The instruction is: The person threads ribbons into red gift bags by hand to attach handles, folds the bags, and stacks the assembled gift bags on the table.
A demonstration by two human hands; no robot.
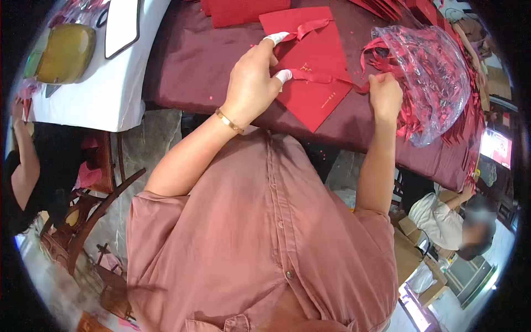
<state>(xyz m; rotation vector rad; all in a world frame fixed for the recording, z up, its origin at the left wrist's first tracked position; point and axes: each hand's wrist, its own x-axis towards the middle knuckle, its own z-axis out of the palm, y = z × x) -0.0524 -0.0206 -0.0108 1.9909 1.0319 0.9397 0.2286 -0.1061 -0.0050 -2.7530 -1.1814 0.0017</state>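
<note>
A red card or envelope (315,52) with small gold print lies at an angle on the cloth-covered table. A red ribbon (318,77) crosses it, and another stretch of ribbon runs near its upper end. My left hand (251,80) is at the card's left edge, thumb and index finger spread, their tips wrapped in white. Each wrapped tip meets a stretch of ribbon; how the other fingers grip is hidden. Off the card's right corner, my right hand (385,94) pinches the ribbon's end and draws it out sideways.
A clear plastic bag (426,83) of red ribbons sits right beside my right hand. More red cards (235,11) lie at the back. A white table (110,99) adjoins at left. Other people are nearby: an arm (25,160) at left, a seated person (442,221) at right.
</note>
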